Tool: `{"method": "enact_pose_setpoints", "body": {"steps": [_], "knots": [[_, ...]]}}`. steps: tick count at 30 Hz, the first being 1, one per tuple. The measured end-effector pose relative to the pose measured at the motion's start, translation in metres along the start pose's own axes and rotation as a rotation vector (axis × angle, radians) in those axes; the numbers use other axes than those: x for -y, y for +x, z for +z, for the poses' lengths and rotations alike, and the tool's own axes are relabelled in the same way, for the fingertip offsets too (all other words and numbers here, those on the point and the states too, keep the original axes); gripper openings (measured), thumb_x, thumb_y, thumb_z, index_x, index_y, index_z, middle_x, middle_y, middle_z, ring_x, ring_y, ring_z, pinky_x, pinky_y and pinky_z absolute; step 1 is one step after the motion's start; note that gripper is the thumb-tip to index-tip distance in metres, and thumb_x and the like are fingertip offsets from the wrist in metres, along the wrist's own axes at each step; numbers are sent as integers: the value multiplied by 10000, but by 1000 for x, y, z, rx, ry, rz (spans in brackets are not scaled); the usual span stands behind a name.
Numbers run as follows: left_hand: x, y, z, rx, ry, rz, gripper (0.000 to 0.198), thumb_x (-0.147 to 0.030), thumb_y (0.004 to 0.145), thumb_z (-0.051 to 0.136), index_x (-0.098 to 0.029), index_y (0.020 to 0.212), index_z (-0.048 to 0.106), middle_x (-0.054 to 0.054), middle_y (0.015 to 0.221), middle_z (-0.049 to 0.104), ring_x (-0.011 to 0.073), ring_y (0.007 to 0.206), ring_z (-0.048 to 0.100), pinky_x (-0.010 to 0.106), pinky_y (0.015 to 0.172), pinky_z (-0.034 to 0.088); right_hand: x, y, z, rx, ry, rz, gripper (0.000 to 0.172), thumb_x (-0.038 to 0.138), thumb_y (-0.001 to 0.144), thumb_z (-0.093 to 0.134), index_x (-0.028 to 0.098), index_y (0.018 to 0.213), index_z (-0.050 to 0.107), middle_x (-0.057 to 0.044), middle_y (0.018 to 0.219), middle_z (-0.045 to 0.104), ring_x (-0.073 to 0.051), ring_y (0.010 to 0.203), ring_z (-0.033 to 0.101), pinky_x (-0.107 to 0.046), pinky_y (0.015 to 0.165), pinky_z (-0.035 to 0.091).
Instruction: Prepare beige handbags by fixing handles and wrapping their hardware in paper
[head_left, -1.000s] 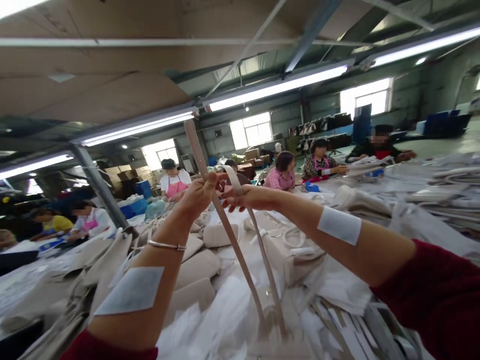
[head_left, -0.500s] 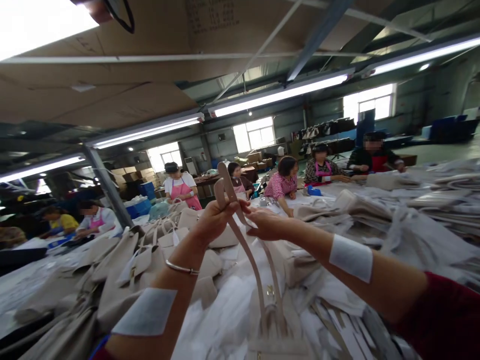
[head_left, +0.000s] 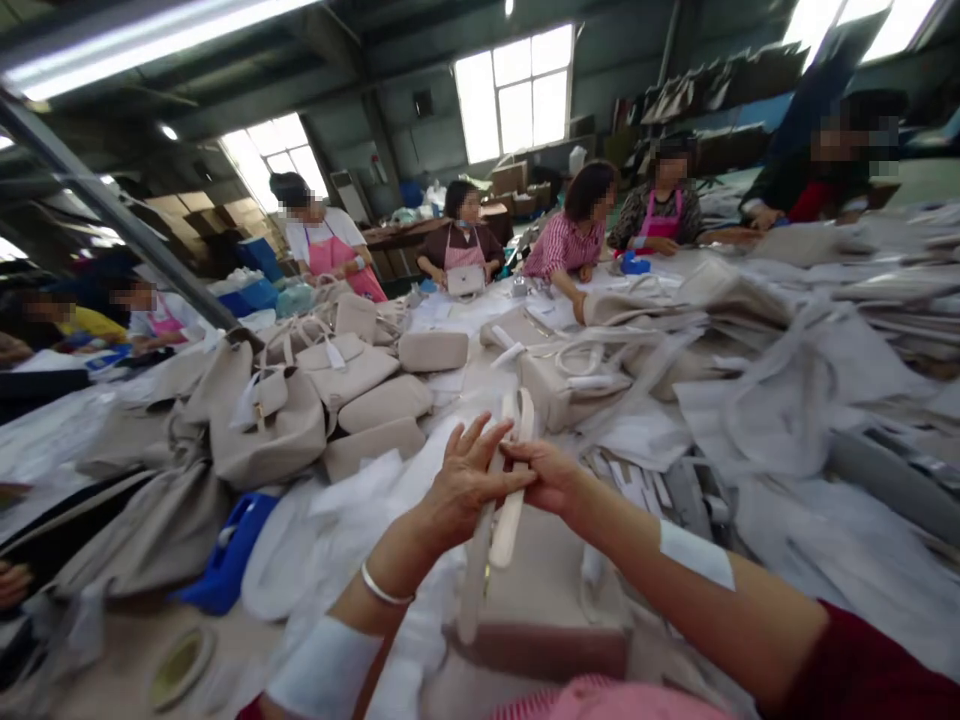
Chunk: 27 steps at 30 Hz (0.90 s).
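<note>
In the head view, two pale beige bag straps (head_left: 510, 535) stand up at the centre, slightly blurred. My right hand (head_left: 547, 475) pinches one between thumb and fingers. My left hand (head_left: 469, 480) has its fingers spread, with the thumb lying across the front of the straps and touching them. Below both hands a beige handbag (head_left: 551, 595) rests close to my body, its darker side facing me. A metal bangle (head_left: 382, 585) is on my left wrist. White patches cover part of each forearm.
Beige bags (head_left: 270, 430) are heaped on the left, with a blue tape dispenser (head_left: 232, 555) and a tape roll (head_left: 182, 668) nearer me. More bag pieces and white wrapping (head_left: 795, 400) cover the right. Several people work across the table; another person's hand (head_left: 11, 585) shows at the left edge.
My hands have come down and nearer with the straps. The left fingers have spread out from their grip. The view has tilted down, showing more of the table and the handbag.
</note>
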<state>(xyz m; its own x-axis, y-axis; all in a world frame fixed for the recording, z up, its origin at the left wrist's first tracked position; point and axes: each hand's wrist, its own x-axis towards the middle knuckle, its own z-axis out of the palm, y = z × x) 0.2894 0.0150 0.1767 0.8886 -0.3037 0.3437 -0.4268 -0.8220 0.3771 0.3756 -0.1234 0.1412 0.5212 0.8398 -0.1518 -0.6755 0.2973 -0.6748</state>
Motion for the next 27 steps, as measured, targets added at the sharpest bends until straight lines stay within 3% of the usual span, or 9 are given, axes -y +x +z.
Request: {"method": "enact_pose_setpoints", "body": {"steps": [3,5,6,9,11,14,19,23,27], "knots": [[9,-34,29,-165,-213,-256,325,-325,909,562,-385,1216,651,36,1548,345,299,1447,237,532,1174,172,-11,2,-23,-89,86,58,125,174,776,669,174,893,625,-65,895,735,-203,825,706,-362,775,575],[9,-54,50,-273,-535,-547,413,-418,932,501,-310,1326,566,110,1487,430,289,1356,415,492,1102,346,-16,1,-34,-145,74,66,119,142,785,656,170,897,627,-80,962,740,-216,862,712,-391,796,577],[8,-63,60,-271,-739,-691,476,-483,935,466,-267,1354,533,147,1417,505,289,1263,521,475,1028,430,-18,1,-39,-173,56,69,113,137,792,651,168,898,629,-86,989,739,-223,882,714,-401,805,578],[-1,-86,85,-42,-1253,-968,606,-629,867,496,-151,1224,602,182,1087,701,267,938,696,391,814,535,-22,4,-48,-220,10,66,91,149,807,650,170,895,638,-94,1029,737,-236,938,709,-408,830,574],[-7,-97,94,76,-1379,-1085,577,-634,786,620,-122,1049,654,167,944,735,240,836,714,333,758,536,-23,8,-55,-221,-11,43,90,169,801,667,173,889,645,-92,1013,742,-236,948,708,-399,839,571],[-11,-102,97,85,-1445,-1252,516,-610,729,698,-132,913,638,154,932,741,214,782,718,285,668,539,-26,13,-63,-201,-52,12,150,209,782,707,182,921,658,-81,1003,746,-230,954,706,-382,849,562],[-15,-91,95,54,-1478,-1295,509,-588,750,681,-135,977,628,139,964,727,190,755,705,247,556,528,-34,13,-64,-216,-60,14,226,254,752,753,194,948,658,-73,1019,744,-233,953,702,-407,885,548],[-22,-84,101,-24,-1420,-1292,418,-519,790,644,-123,924,619,74,768,698,100,518,592,201,448,453,-42,2,-58,-223,-19,40,270,290,760,753,219,1004,660,-57,1068,735,-223,975,694,-417,939,525],[-26,-78,108,-15,-1292,-1231,331,-482,841,558,-152,820,579,31,650,653,84,414,510,195,379,376,-58,-13,-54,-152,-84,193,340,321,748,769,214,1053,662,-90,1073,733,-243,998,689,-418,915,531]]}}
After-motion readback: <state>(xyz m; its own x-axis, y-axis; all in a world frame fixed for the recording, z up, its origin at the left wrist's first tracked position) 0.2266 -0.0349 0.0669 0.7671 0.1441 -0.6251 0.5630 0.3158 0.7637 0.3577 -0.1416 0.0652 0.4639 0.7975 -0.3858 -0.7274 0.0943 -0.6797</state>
